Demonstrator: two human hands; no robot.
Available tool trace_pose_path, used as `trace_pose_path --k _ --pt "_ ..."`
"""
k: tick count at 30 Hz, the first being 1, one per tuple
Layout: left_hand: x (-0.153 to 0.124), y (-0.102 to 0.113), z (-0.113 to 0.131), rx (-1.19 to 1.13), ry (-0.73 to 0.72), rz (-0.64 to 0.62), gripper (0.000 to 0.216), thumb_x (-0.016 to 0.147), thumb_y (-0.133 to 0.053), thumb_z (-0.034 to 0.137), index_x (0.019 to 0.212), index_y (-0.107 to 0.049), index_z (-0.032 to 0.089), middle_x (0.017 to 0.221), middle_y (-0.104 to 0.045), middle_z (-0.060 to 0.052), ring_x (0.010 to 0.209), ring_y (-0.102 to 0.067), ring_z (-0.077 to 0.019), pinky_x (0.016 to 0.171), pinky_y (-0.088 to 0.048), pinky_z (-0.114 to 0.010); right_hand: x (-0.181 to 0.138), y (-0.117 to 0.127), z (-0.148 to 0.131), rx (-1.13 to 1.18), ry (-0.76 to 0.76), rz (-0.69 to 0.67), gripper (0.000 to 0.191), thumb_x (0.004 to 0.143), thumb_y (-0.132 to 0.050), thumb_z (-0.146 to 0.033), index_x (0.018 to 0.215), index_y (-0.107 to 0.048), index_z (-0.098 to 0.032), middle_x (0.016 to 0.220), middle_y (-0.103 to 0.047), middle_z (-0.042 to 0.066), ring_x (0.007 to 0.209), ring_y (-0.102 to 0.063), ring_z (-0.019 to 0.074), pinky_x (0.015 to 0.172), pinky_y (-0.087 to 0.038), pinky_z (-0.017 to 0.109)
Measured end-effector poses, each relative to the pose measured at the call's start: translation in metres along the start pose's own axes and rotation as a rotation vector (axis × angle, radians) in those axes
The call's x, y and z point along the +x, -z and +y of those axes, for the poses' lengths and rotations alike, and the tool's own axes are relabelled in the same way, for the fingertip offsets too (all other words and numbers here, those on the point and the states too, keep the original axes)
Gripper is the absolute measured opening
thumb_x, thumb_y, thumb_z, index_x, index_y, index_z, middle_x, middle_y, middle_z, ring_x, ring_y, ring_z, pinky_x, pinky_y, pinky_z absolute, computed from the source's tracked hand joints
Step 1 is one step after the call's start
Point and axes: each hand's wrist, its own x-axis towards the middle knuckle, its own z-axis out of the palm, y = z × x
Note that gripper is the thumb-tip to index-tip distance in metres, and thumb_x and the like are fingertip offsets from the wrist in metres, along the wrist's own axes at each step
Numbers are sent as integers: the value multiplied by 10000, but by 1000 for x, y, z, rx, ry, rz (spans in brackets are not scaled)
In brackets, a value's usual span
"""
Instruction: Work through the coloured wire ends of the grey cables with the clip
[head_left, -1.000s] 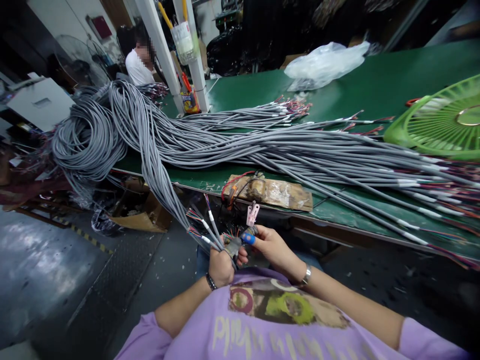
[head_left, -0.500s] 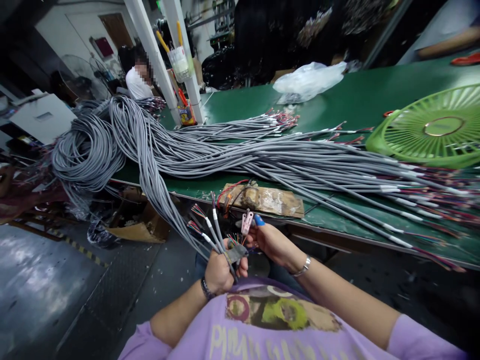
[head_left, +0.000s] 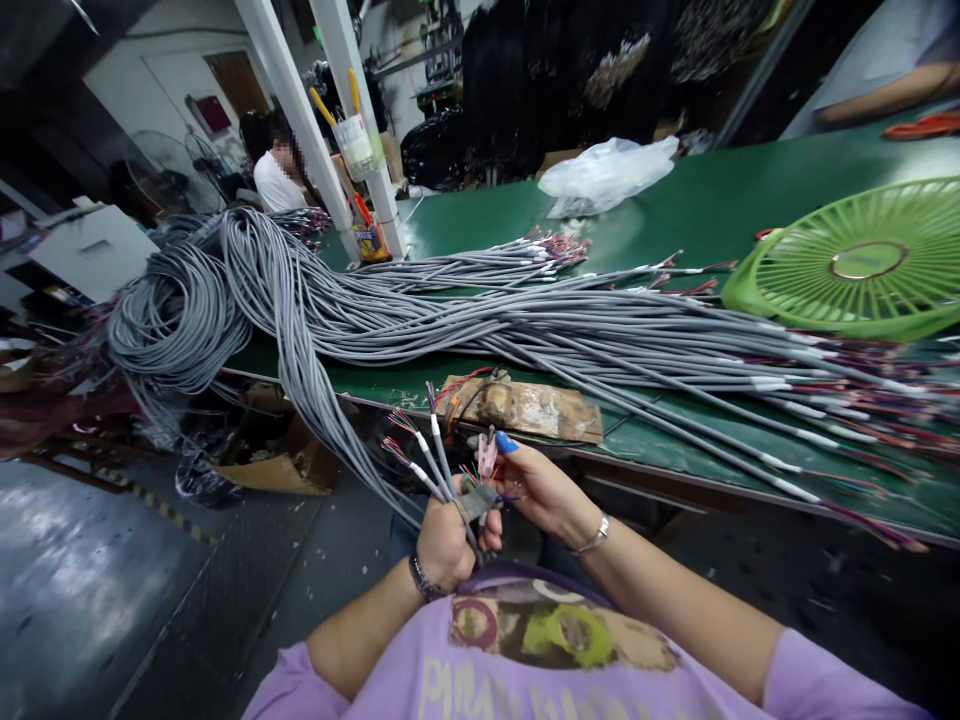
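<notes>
My left hand (head_left: 444, 545) is closed around several grey cables (head_left: 437, 465) in front of my body. Their stripped ends point up, with white sleeves and thin coloured wires fanning out. A dull grey wrapped piece (head_left: 478, 500) lies across the cables at my left fingers. Close beside it, my right hand (head_left: 549, 490) has its fingers bent together at some thin wires; what is between the fingertips is hidden. Blue wrapping (head_left: 506, 443) covers my right thumb tip. A pink clip (head_left: 487, 455) stands by that thumb, and I cannot tell whether the hand touches it.
A long bundle of grey cables (head_left: 420, 325) lies along the green bench (head_left: 480, 200). A taped board (head_left: 536, 408) sits at the front edge. There is a green fan (head_left: 862, 260) at right, a plastic bag (head_left: 607, 178) behind, and a white post (head_left: 367, 130). Other people are beyond.
The view has shifted slightly. My right hand has come a little closer to the left, its fingers nearer the grey wrapped piece. My left hand keeps hold of the cables.
</notes>
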Motion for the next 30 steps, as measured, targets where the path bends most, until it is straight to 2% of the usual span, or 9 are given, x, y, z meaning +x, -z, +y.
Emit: trace_pose_path --k 3,8,12,16,19,23,25,30 --pt "0 -1 -1 -3 15 -3 346 584 -749 405 701 -546 151 425 -570 13 293 -464 -81 310 -259 -162 1 1 2 63 -19 -6 288 698 -728 -416 802 -661 -156 684 -675 33 611 -598 142 590 -468 266" --pt "1 0 -5 8 25 17 348 568 -746 407 673 -530 156 420 -570 12 285 -448 -75 306 -261 -161 3 -1 4 104 6 2 283 678 -755 -386 820 -674 -155 678 -675 28 586 -581 131 574 -464 250" --pt "0 3 -5 22 18 14 354 579 -742 419 692 -532 157 421 -567 14 287 -448 -77 305 -260 -162 1 1 7 113 -14 -11 272 749 -687 -422 829 -651 -164 706 -672 36 639 -601 144 618 -479 265" --pt "-6 7 -8 44 -13 6 353 605 -729 438 700 -536 159 427 -563 16 295 -462 -83 307 -275 -167 -3 4 6 142 -92 -67 339 797 -590 -510 824 -627 -174 746 -662 38 645 -597 133 612 -478 256" --pt "-10 9 -11 53 -28 7 353 618 -723 448 707 -536 162 417 -544 25 300 -471 -93 315 -291 -176 -5 2 4 131 -123 -83 291 793 -602 -460 822 -636 -172 766 -659 41 637 -588 130 622 -480 263" --pt "-11 8 -9 37 -56 34 367 603 -728 456 691 -521 166 424 -538 30 310 -465 -84 321 -287 -174 -6 -2 4 62 -47 2 147 763 -640 -309 817 -657 -173 714 -643 27 623 -568 126 618 -463 258" --pt "-10 6 -6 25 -62 44 361 601 -728 446 679 -510 169 424 -542 30 309 -454 -76 323 -280 -171 -7 -4 5 11 0 40 171 740 -665 -335 791 -654 -172 684 -631 20 610 -551 128 597 -441 256" --pt "-8 2 -1 -13 -48 62 348 596 -721 429 679 -500 174 433 -562 24 312 -456 -75 326 -269 -165 -9 -7 10 -191 226 123 316 713 -689 -469 650 -598 -173 558 -537 -19 532 -442 102 533 -348 241"
